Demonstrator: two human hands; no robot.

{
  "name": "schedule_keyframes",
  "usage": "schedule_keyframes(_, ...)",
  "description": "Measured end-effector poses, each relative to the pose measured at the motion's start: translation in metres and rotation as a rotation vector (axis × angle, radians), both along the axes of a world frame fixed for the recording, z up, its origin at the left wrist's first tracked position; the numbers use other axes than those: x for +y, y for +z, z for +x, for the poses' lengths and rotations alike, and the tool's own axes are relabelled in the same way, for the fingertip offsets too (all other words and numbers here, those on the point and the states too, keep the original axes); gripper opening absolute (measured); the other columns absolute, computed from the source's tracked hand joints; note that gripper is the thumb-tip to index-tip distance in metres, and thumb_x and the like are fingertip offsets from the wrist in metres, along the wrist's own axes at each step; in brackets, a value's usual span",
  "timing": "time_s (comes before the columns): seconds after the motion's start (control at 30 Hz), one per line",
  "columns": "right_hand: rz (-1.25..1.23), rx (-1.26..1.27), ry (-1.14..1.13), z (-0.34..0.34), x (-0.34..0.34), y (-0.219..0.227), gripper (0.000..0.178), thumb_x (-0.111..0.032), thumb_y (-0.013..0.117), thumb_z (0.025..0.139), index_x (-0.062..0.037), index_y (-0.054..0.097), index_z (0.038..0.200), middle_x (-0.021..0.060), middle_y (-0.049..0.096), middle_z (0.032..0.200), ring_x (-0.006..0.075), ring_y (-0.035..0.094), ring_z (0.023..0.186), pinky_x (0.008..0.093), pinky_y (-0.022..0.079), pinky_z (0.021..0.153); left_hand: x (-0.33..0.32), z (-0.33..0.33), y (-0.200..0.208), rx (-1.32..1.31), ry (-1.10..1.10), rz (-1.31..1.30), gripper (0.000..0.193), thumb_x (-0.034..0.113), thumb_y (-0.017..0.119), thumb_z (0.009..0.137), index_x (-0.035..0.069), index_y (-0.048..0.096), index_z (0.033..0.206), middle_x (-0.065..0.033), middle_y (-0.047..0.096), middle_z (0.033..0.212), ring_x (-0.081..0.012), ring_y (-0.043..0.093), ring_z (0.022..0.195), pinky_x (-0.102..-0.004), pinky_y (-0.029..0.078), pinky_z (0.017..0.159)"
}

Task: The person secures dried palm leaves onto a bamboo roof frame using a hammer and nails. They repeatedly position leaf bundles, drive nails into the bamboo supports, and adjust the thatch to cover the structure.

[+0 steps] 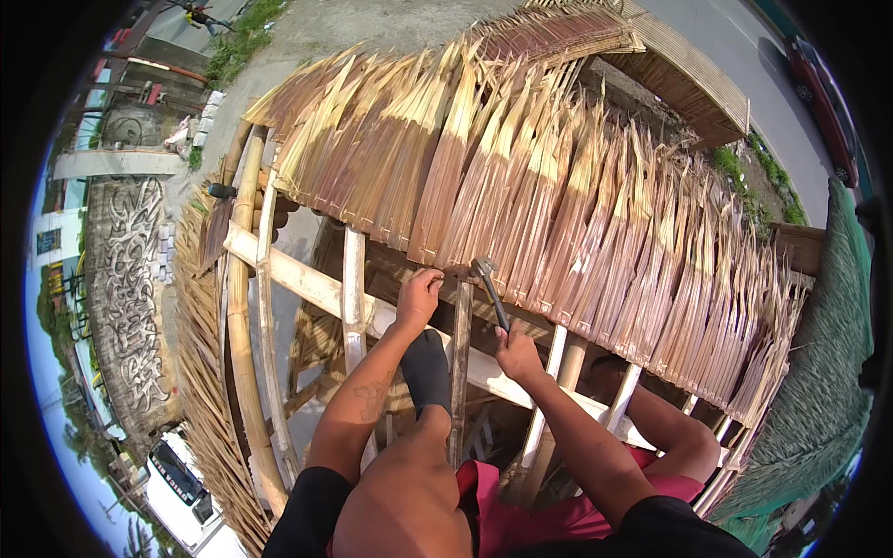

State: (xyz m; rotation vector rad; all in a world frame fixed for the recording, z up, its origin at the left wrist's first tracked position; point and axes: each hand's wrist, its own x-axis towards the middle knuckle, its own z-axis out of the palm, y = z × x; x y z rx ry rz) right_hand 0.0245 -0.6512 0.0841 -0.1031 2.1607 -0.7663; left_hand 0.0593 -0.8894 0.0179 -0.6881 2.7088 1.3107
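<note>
Hammer sits clamped in the right hand, handle running up and slightly left so the head hangs just right of the left hand. Left fingers are pinched together at the lower edge of the dried palm-leaf thatch, right by a bamboo slat. Can't make out any nail, too small, and the knee hides the framing below.

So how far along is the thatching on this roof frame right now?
Done: the upper slope is covered by overlapping rows of dried palm-leaf thatch. In hand: the left hand pinches the lowest row's edge against a bamboo rafter, while the right hand grips a hammer raised beside it. Left: the bamboo frame below and to the left is bare, with ground showing through the slats.
</note>
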Motion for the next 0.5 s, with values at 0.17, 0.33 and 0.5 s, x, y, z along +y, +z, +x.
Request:
schedule_keyframes(0.17, -0.017, -0.052, -0.250, 0.009, 0.018, -0.006, 0.048, -0.043, 0.043, 0.101, 0.0042, 0.051, 0.092, 0.0341, 0.061, 0.081, 0.0539, 0.058, 0.082, 0.0557, 0.045, 0.073, 0.034, -0.054, -0.030, 0.185, -0.157, -0.104, 0.012, 0.004, 0.069, 0.081, 0.004, 0.072, 0.093, -0.0101, 0.072, 0.104, -0.0275, 0.064, 0.108, -0.0410, 0.044, 0.098)
schedule_keyframes(0.33, -0.091, -0.024, -0.324, 0.012, 0.020, 0.024, 0.045, -0.039, 0.045, 0.102, 0.0041, 0.052, 0.091, 0.0299, 0.058, 0.071, 0.0502, 0.058, 0.070, 0.0519, 0.044, 0.065, 0.024, -0.045, -0.052, 0.231, -0.168, -0.088, 0.011, 0.008, 0.071, 0.080, 0.010, 0.075, 0.089, -0.0035, 0.070, 0.119, -0.0208, 0.052, 0.131, -0.0469, 0.022, 0.117)
schedule_keyframes(0.5, -0.302, 0.147, -0.316, 0.023, 0.010, 0.045, 0.034, -0.031, 0.044, 0.103, 0.0019, 0.047, 0.096, 0.0267, 0.055, 0.066, 0.0497, 0.057, 0.064, 0.0514, 0.042, 0.058, 0.023, -0.037, -0.058, 0.225, -0.186, -0.084, 0.013, 0.004, 0.069, 0.081, 0.011, 0.076, 0.089, -0.0014, 0.070, 0.119, -0.0180, 0.050, 0.132, -0.0443, 0.023, 0.118)
